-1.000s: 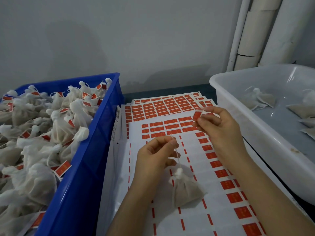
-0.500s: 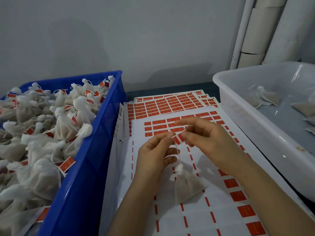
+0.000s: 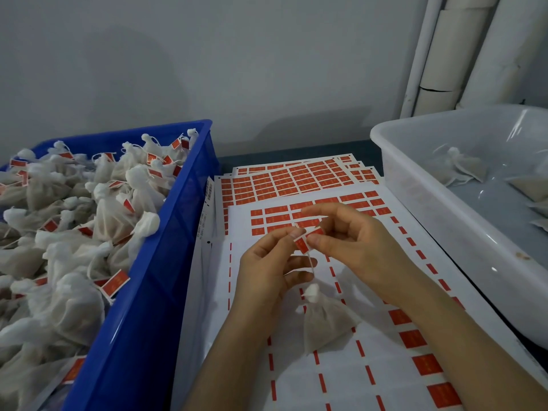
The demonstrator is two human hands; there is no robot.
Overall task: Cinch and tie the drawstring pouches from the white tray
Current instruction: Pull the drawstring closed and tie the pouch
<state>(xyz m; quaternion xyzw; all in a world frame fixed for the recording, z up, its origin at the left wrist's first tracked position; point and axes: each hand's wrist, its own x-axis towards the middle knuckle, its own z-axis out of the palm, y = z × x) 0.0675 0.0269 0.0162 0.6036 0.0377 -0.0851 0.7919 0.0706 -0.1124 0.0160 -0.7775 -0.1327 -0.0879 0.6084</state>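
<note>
both hands (image 3: 308,250) pinch red label (image 3: 303,244); pouch (image 3: 324,321) hangs upright, neck up.

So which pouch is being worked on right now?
The pouch hanging by its string from the hands over the sticker sheets; the others lie in the bins.

packing workshop | blue crate (image 3: 154,292) of tagged pouches (image 3: 112,215) | label sheets (image 3: 296,179)
</note>
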